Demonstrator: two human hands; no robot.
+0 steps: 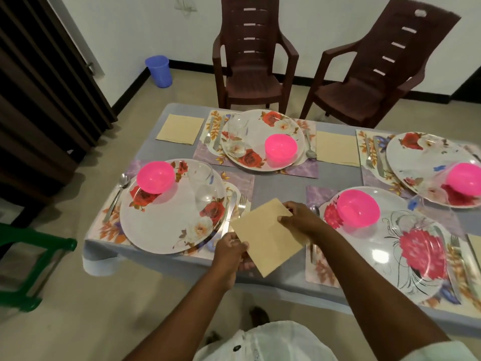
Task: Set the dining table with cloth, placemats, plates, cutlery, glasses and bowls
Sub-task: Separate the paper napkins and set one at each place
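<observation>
A tan folded napkin [269, 237] hangs just above the table's near edge between the two near settings. My left hand [230, 252] pinches its lower left edge and my right hand [299, 217] pinches its upper right corner. The grey cloth [281, 187] covers the table. Several floral plates sit on placemats, each with a pink bowl and a clear glass: near left plate [166, 225] with bowl [155, 177], near right plate [395, 246] with bowl [358, 208], far plate [256, 131]. Forks, knives and spoons flank the plates.
Two more tan napkins [180, 128] [337, 148] lie flat at the far side. Two brown plastic chairs [251, 61] [377, 69] stand behind the table. A blue bin [159, 71] is on the floor, and a green frame [31, 267] stands at the left.
</observation>
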